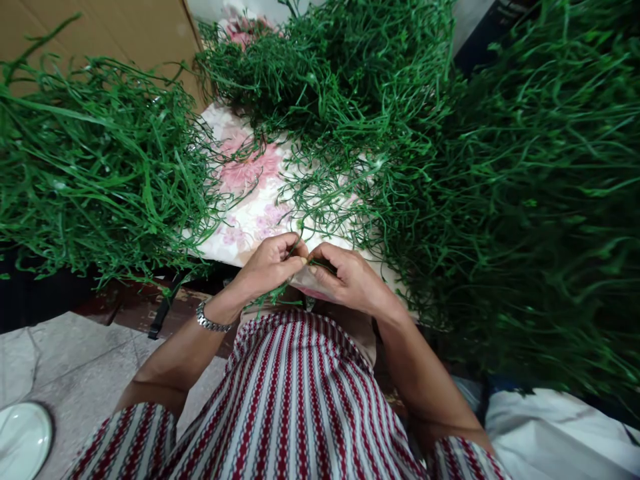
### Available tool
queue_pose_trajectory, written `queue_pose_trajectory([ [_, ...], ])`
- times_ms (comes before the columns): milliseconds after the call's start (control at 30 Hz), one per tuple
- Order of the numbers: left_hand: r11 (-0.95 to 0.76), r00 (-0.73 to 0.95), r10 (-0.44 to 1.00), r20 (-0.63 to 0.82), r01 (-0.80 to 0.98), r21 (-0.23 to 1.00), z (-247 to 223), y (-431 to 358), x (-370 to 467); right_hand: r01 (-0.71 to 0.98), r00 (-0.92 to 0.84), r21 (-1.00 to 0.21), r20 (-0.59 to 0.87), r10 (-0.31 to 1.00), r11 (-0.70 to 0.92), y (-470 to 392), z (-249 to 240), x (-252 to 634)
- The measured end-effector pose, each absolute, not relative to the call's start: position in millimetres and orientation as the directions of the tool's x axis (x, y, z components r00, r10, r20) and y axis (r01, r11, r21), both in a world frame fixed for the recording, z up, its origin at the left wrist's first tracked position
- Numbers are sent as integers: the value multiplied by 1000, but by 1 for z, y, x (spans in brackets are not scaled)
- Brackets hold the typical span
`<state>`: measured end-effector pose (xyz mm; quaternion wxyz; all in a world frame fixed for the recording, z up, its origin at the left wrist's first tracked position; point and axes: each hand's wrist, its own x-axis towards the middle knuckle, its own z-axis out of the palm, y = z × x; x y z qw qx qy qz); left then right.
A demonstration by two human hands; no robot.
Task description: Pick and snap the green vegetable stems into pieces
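A thin green stem (pixel 304 261) is pinched between the fingertips of both hands, left hand (pixel 270 267) and right hand (pixel 345 277) touching (over the floral cloth (pixel 250 200)); its length runs away from the body, toward the piles.

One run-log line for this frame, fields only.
left hand: pinching green strands | right hand: pinching same strands | fingertips meet | green piles around floral cloth

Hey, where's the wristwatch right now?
In the head view, the wristwatch sits on the left wrist, lower left of centre, just behind the left hand that pinches green stems with the right hand above the striped garment.
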<state>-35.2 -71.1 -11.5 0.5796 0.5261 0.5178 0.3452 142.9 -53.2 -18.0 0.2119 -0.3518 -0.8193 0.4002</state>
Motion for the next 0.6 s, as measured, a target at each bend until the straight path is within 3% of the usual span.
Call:
queue_pose_trajectory([
  [200, 84, 259, 947, -189, 368, 926, -15, -73, -36, 507, -643, -691, 97, 760, 516, -59, -16, 136],
  [400, 94, 152, 978, -146, 307, 947, -14, -74, -35, 472, -677, -665, 148, 722, 579, -58, -10, 148],
  [500, 89, 181, 971, -153, 319, 944, -13, -74, -35, 444, -674, -661, 199, 711, 606, -54, -8, 153],
  [600, 73, 252, 955, -157, 312, 947, -12, -74, -33, 361, -684, -729, 216, 697, 581, -50, -11, 151],
])
